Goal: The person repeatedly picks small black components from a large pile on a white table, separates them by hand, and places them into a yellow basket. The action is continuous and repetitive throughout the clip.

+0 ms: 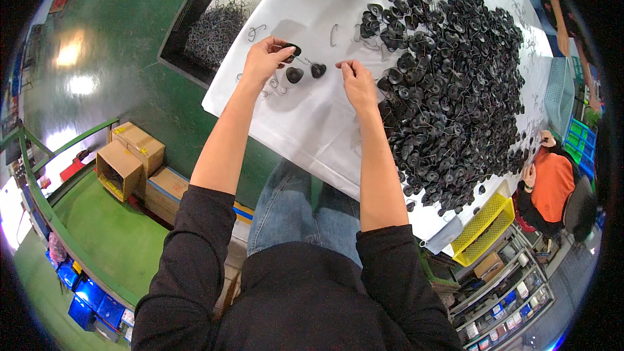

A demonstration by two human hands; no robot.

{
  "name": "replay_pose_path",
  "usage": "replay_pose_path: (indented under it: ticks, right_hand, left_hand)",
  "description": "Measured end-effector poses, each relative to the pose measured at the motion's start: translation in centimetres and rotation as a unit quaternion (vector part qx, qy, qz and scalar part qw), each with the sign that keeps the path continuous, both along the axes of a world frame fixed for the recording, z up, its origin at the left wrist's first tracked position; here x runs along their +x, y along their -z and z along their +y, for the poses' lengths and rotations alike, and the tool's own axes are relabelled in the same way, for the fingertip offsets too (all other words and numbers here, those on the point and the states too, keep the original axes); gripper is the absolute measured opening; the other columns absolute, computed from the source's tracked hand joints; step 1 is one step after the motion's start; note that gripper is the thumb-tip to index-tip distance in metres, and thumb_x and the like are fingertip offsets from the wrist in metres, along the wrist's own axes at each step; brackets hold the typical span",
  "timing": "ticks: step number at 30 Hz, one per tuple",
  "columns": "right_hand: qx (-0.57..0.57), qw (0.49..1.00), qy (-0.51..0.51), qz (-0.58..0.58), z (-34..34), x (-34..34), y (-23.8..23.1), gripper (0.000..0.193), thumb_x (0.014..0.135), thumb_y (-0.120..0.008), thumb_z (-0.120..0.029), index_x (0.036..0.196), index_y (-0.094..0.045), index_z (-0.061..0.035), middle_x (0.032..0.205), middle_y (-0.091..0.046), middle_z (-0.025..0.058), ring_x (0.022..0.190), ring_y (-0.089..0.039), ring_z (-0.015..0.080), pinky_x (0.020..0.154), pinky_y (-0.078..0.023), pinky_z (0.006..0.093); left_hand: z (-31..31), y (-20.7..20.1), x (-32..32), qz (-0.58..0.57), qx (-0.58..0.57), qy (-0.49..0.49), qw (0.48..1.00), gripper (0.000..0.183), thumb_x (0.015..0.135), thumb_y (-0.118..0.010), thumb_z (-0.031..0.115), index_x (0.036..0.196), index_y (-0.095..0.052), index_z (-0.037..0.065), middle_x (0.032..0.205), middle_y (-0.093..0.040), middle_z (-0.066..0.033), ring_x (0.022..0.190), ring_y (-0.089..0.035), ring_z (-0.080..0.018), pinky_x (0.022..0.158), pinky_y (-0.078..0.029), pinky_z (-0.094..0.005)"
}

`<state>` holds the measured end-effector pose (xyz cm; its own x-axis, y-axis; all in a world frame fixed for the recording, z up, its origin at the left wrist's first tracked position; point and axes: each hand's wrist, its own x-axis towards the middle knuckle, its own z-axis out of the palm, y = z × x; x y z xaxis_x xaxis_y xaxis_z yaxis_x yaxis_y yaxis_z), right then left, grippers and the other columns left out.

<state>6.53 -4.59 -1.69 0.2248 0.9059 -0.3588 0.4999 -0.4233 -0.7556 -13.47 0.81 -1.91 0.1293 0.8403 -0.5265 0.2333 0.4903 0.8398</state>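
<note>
Black cap [292,49]: small, round, dark, pinched between my left thumb and fingertips, raised just above the white sheet. Two more black caps [294,75] and [318,70] lie side by side on the sheet between my hands, near each other, each joined to a thin wire hook.

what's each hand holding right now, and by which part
The left hand pinches a small black cup-shaped piece by its rim. The right hand's fingertips are pinched together; anything between them is too small to tell.
</note>
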Motion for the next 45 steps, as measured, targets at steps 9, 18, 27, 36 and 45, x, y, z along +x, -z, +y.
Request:
replay_pose_path:
  ticks: [9, 18, 27, 36, 45]
  right_hand:
    - [0.066, 0.974, -0.166, -0.142, 0.4, -4.7, -0.4, 0.022, 0.075, -0.064, -0.021, 0.094, -0.058, -0.0107, 0.094, -0.060, 0.0108, 0.080, -0.060, 0.0317, 0.068, -0.047, 0.0413]
    - [0.073, 0.967, -0.131, -0.204, 3.9, -6.5, 1.0, 0.014, 0.073, -0.063, -0.021, 0.082, -0.062, -0.0098, 0.084, -0.063, 0.0093, 0.078, -0.061, 0.0299, 0.066, -0.047, 0.0398]
    - [-0.066, 0.957, -0.145, -0.241, 2.5, -3.2, -1.8, 0.018, 0.073, -0.063, -0.019, 0.087, -0.060, -0.0085, 0.089, -0.062, 0.0108, 0.084, -0.059, 0.0323, 0.072, -0.045, 0.0419]
    - [0.014, 0.946, -0.221, -0.236, 2.5, -4.5, -0.7, 0.024, 0.070, -0.070, -0.023, 0.088, -0.060, -0.0096, 0.079, -0.062, 0.0055, 0.078, -0.059, 0.0235, 0.066, -0.044, 0.0360]
    - [0.066, 0.984, -0.167, 0.000, 0.8, -6.5, -1.1, 0.022, 0.070, -0.068, -0.018, 0.091, -0.064, -0.0131, 0.083, -0.063, 0.0063, 0.077, -0.060, 0.0256, 0.066, -0.046, 0.0365]
  left_hand:
    - [-1.3, 1.1, -1.4, 0.066, 0.093, -0.071, 0.991, 0.018, 0.076, -0.064, 0.015, 0.090, -0.067, 0.005, 0.077, -0.067, -0.0065, 0.068, -0.061, -0.0114, 0.061, -0.048, -0.0244]
    - [-1.5, -0.4, -2.7, 0.008, 0.039, -0.052, 0.998, 0.015, 0.079, -0.064, 0.015, 0.088, -0.065, 0.003, 0.077, -0.064, -0.0024, 0.065, -0.057, -0.0084, 0.055, -0.045, -0.0217]
    - [-2.8, -1.2, -2.2, -0.095, -0.045, -0.127, 0.986, 0.016, 0.081, -0.062, 0.016, 0.090, -0.061, 0.003, 0.078, -0.063, -0.0027, 0.066, -0.058, -0.0086, 0.057, -0.044, -0.0212]
    - [-3.6, -0.8, -2.5, -0.138, -0.062, -0.187, 0.971, 0.017, 0.081, -0.062, 0.013, 0.093, -0.059, 0.002, 0.081, -0.064, -0.0052, 0.066, -0.059, -0.0101, 0.058, -0.048, -0.0227]
    - [-4.3, -1.4, -1.4, -0.194, -0.085, -0.192, 0.958, 0.017, 0.081, -0.062, 0.015, 0.092, -0.059, 0.002, 0.080, -0.063, -0.0053, 0.066, -0.059, -0.0111, 0.056, -0.047, -0.0212]
